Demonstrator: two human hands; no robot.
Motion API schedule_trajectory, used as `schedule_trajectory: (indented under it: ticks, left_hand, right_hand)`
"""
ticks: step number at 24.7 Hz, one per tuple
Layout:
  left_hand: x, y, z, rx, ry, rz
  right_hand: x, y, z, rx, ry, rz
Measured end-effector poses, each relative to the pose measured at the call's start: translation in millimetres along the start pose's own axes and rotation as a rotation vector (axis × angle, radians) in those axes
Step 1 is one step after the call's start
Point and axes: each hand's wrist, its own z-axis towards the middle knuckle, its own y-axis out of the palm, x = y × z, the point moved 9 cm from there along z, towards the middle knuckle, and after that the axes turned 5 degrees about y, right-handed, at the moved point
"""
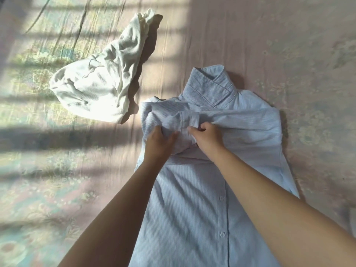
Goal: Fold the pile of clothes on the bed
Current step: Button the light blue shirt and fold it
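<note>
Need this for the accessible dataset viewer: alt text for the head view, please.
Both hands, left hand and right hand, pinch a folded-in sleeve across the chest of a pale blue button-up shirt lying flat on a floral bedsheet. A crumpled white garment lies beyond, to the left.

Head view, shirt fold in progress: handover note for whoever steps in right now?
Left hand: pinching the cuff of the light blue striped button-up shirt, sleeve drawn across the chest.
Right hand: gripping the same sleeve beside the left hand.
Shirt lies flat on the pink floral bedsheet, buttons up, collar away from the person.
Done: sleeves brought in over the front.
Left: fold the shirt's body up, then fold the crumpled white ribbed garment lying on the sheet to the shirt's left.
</note>
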Motion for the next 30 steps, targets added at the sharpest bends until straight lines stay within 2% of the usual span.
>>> schedule_trajectory:
  ticks: [3,5,6,7,9,10,11,12,14,16,21,24,26,28,30]
  left_hand:
    - [-0.9,-20.5,-5.2,0.183,0.014,-0.088]
    - [-3.2,-25.2,-16.0,0.215,0.052,0.071]
    - [0.7,-25.8,-20.3,0.232,0.121,0.243]
    - [8.4,-23.9,-24.0,0.251,0.244,0.383]
    - [28.9,-10.9,-29.6,0.224,0.559,0.563]
    - [35.0,1.2,-31.7,0.168,0.698,0.648]
    - [33.2,14.0,-30.3,0.076,0.753,0.725]
    - [25.0,25.1,-25.6,-0.016,0.732,0.789]
    - [-5.3,40.0,-7.2,-0.137,0.577,0.868]
    - [-23.5,48.7,3.3,-0.159,0.516,0.895]
    - [-10.4,48.7,-8.0,-0.035,0.707,0.833]
    - [-29.9,53.2,10.0,-0.18,0.553,0.878]
    - [-31.7,56.0,12.6,-0.273,0.473,0.962]
    - [-14.7,49.6,7.3,-0.227,0.505,1.056]
    - [23.9,44.9,-1.6,-0.172,0.623,1.018]
  right_hand:
    - [-4.7,14.9,-13.9,-0.009,-0.048,0.218]
    - [4.3,24.1,-19.4,-0.003,0.002,0.137]
    - [6.0,23.4,-22.6,0.022,-0.005,0.021]
    - [-0.8,17.6,-27.4,0.111,-0.098,-0.164]
    - [-23.5,14.0,-40.7,0.345,-0.452,-0.57]
    - [-25.6,21.3,-45.3,0.373,-0.571,-0.724]
    - [-17.6,33.3,-42.4,0.279,-0.577,-0.868]
    - [-2.9,41.0,-34.2,0.158,-0.498,-0.955]
    - [36.1,45.9,-6.3,-0.006,-0.257,-1.024]
    - [53.0,46.8,10.7,-0.033,-0.185,-1.054]
    - [56.1,51.0,2.3,0.035,-0.267,-1.043]
    - [57.6,55.3,13.8,-0.063,-0.192,-1.056]
    - [48.3,52.9,9.7,-0.133,-0.212,-1.061]
    - [34.5,37.6,-0.3,-0.068,-0.308,-1.027]
    - [16.9,9.1,-3.3,0.039,-0.392,-0.98]
